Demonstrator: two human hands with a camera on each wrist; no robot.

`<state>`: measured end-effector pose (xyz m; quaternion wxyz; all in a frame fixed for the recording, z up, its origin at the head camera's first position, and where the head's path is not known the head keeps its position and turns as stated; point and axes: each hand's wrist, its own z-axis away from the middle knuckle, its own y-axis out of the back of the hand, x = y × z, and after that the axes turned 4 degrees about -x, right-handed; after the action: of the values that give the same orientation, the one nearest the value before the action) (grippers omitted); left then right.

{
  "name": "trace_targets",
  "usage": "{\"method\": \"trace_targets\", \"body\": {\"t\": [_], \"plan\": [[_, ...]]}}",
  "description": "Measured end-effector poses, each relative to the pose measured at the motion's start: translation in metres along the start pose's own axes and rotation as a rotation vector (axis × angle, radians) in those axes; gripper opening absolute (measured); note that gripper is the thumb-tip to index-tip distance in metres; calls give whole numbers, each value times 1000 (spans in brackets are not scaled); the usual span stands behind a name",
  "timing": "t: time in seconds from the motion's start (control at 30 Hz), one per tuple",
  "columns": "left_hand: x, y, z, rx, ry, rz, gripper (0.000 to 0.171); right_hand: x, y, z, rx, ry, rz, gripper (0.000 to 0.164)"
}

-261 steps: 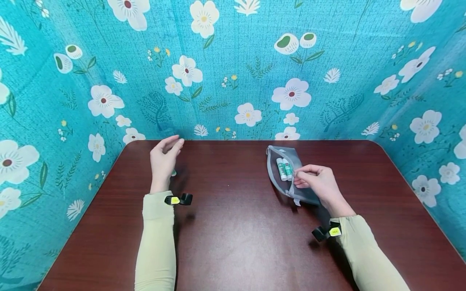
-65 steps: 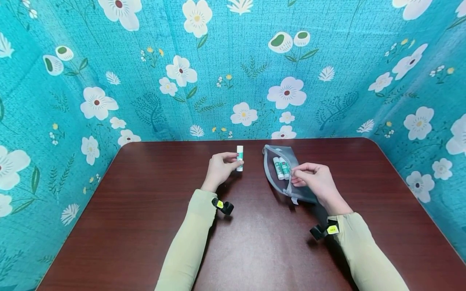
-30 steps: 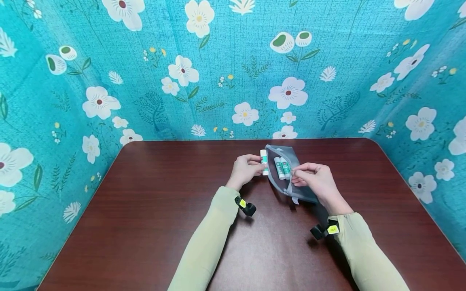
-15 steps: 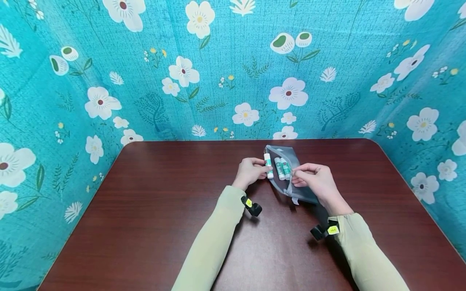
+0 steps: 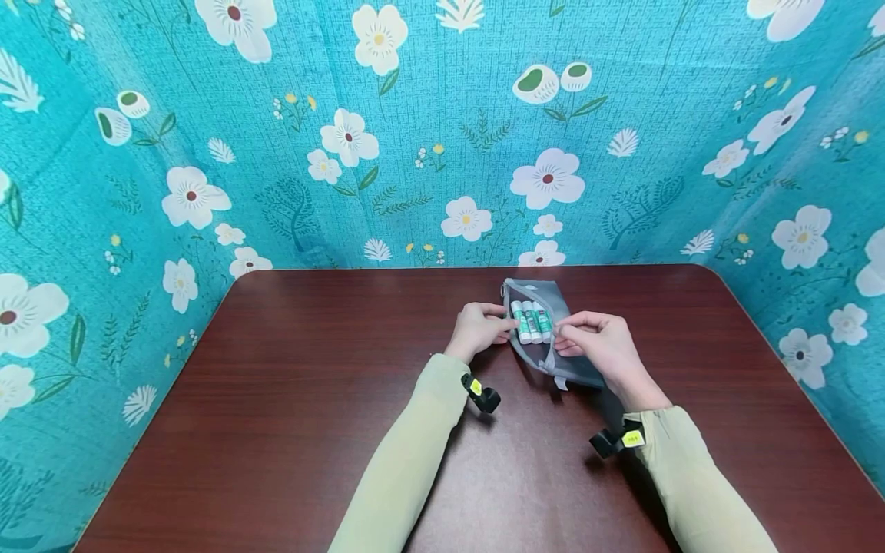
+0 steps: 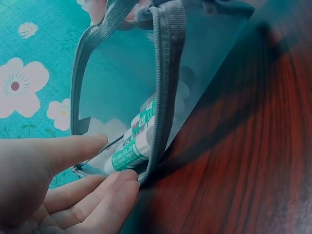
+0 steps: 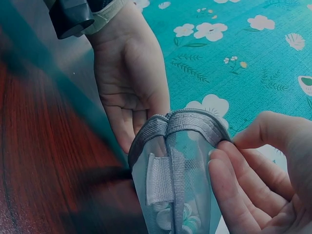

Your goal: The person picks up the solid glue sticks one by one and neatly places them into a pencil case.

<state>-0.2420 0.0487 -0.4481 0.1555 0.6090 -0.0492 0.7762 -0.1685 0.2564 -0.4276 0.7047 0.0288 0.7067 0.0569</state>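
Observation:
A grey mesh zipper pouch (image 5: 579, 375) stands unzipped, its mouth facing left. Inside it three white glue sticks with green labels lie side by side; the leftmost glue stick (image 5: 520, 326) is nearest my left hand (image 5: 475, 330). That hand is at the pouch's left rim, thumb reaching over the mouth. In the left wrist view, thumb and fingers are spread apart, with nothing gripped, close to the end of the nearest glue stick (image 6: 130, 156). My right hand (image 5: 603, 347) pinches the pouch's right zipper edge between thumb and fingers, as the right wrist view also shows.
The pouch rests on a dark red-brown wooden table (image 5: 311, 430), toward its far edge. A blue flowered cloth (image 5: 415, 138) hangs behind and at both sides. A fabric tab (image 5: 561, 382) sticks out at the pouch's near end.
The left hand brought a glue stick rightward from the left side to the pouch and let it go inside, beside the other two. The right hand kept its pinch on the pouch edge.

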Motion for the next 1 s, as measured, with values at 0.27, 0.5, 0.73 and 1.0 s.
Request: {"method": "trace_targets", "body": {"t": [0.27,0.5,0.73,1.0], "plan": [[-1,3,2,11,2,-5,36,1,-2,1,-18,-5,14,30],[-4,3,2,3,-8,-7,34,4,-8,2,-24,-14,30,29],[-6,7,4,11,-45,-7,29,9,-13,3,-35,-32,45,28],[-10,22,6,33,-99,-3,31,11,-18,3,-147,-85,125,39]]}}
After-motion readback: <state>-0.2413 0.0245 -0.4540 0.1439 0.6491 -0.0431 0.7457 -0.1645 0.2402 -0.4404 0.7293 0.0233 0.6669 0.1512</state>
